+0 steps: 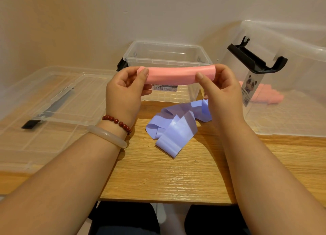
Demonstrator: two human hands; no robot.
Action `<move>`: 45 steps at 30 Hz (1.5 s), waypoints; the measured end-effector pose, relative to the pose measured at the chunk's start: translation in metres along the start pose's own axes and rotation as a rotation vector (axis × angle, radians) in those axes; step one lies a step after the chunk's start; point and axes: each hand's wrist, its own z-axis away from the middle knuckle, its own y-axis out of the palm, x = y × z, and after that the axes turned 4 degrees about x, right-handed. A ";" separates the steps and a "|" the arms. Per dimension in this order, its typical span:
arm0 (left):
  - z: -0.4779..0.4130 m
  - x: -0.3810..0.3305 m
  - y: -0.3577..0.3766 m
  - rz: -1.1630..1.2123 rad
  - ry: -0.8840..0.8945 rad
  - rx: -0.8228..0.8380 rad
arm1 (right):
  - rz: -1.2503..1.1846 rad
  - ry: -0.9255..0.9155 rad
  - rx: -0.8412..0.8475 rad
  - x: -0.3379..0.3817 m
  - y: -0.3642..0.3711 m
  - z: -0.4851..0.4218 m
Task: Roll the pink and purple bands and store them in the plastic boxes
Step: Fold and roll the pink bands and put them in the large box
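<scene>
Now left hand [123, 93], right hand [221, 91] grip one rolled pink band [172, 75]; one purple band [176, 130] loose.

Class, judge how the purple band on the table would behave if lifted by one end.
Probably floppy: the purple band lies in loose, curling folds on the table. It is likely light, since it looks thin. Its glossy sheen suggests it may be slippery.
</scene>
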 end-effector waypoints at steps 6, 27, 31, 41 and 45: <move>-0.004 0.005 -0.004 -0.169 0.072 -0.033 | -0.066 0.011 -0.082 0.003 0.003 -0.003; -0.007 0.004 -0.002 0.000 0.004 0.063 | -0.069 0.054 0.037 0.002 -0.001 -0.003; -0.006 0.004 -0.002 -0.023 0.015 0.087 | -0.034 0.034 -0.006 -0.001 -0.001 -0.004; -0.005 0.007 -0.003 -0.079 0.038 0.122 | -0.025 0.103 -0.103 -0.002 -0.001 -0.004; -0.005 0.010 -0.005 -0.154 0.063 0.108 | 0.042 0.104 -0.111 -0.003 0.000 -0.005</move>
